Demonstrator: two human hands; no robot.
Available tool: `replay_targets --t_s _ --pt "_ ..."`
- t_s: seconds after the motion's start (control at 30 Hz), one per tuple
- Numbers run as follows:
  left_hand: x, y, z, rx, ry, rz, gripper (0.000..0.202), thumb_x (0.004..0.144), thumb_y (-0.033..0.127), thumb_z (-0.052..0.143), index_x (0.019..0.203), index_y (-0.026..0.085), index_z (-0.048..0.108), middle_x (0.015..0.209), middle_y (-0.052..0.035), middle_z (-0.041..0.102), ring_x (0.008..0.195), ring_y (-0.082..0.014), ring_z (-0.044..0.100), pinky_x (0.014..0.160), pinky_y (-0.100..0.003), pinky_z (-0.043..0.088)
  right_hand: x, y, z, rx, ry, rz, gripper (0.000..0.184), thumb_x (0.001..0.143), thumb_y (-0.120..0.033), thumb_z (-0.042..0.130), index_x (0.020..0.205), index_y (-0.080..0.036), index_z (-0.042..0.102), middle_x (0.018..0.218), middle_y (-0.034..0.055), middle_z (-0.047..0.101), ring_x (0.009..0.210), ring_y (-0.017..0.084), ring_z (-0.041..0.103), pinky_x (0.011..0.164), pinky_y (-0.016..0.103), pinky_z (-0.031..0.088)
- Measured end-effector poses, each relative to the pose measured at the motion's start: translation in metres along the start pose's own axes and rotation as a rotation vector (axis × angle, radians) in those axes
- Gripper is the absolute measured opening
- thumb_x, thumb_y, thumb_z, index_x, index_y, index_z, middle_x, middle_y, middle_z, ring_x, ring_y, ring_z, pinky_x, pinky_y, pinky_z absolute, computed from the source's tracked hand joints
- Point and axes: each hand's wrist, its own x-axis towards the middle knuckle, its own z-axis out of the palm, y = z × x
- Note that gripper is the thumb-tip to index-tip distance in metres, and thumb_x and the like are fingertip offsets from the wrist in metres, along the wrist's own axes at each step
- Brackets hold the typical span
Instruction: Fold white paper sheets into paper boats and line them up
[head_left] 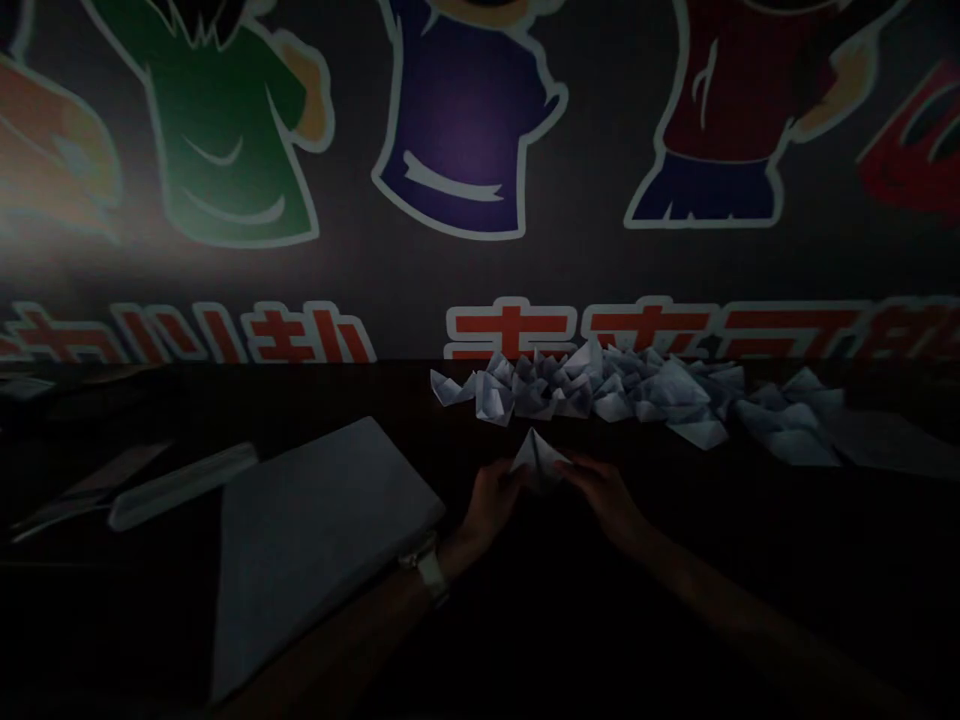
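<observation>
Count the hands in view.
2: the left hand and the right hand, holding a folded paper boat between them. The dim edges of the view could hide others.

The whole view is dim, and the person's fingers (504,482) sit in deep shadow, barely lifting off the dark table (787,560) around them, while the folded paper (536,455) between them shows a muted grey without glare. Well beyond the fingers, the printed wall mural (465,130) is the brightest area, with a pale haze washing out its colours far to their left. Toward the frame edges, left and right of the fingers, the wide lens bends straight lines, and everything stays slightly soft
</observation>
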Motion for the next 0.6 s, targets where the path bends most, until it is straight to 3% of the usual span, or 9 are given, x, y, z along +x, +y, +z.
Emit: replay_targets --t_s 0.1,0.27,0.5,0.6 --pt "-0.001 0.003 0.001 0.007 0.009 -0.034 0.034 0.075 0.043 0.056 0.069 0.012 0.068 0.062 -0.0005 0.062 0.063 -0.0162 0.055 0.059 -0.023 0.042 0.000 0.005 -0.002 0.093 0.062 0.073 0.035 0.062 -0.043 0.071 0.090 -0.022 0.071 0.094 0.0044 0.071 0.091 0.027 0.062 0.081 0.039 0.048" --pt "-0.003 0.012 -0.003 -0.068 -0.058 -0.074 0.036 0.073 0.046 0.057 0.073 0.013 0.069 0.065 0.0003 0.062 0.064 -0.0158 0.054 0.061 -0.024 0.042 0.000 0.003 -0.003 0.111 0.040 0.077 0.031 0.061 -0.043 0.072 0.083 -0.021 0.072 0.086 0.0037 0.072 0.085 0.025 0.064 0.077 0.036 0.050" --pt "-0.006 0.032 -0.014 -0.374 -0.357 -0.170 0.037 0.078 0.044 0.056 0.098 0.013 0.063 0.083 -0.0045 0.065 0.075 -0.0171 0.059 0.072 -0.029 0.046 0.003 -0.008 -0.009 0.172 -0.239 0.167 0.034 0.072 -0.049 0.061 0.086 -0.019 0.069 0.086 0.0059 0.070 0.080 0.024 0.065 0.071 0.036 0.053" --pt "-0.004 0.030 -0.014 -0.338 -0.311 -0.186 0.037 0.078 0.042 0.056 0.101 0.013 0.061 0.090 -0.0064 0.066 0.083 -0.0191 0.059 0.078 -0.031 0.046 0.001 -0.013 -0.011 -0.023 -0.154 -0.001 0.034 0.076 -0.048 0.057 0.091 -0.019 0.069 0.089 0.0067 0.070 0.086 0.026 0.064 0.076 0.039 0.051"
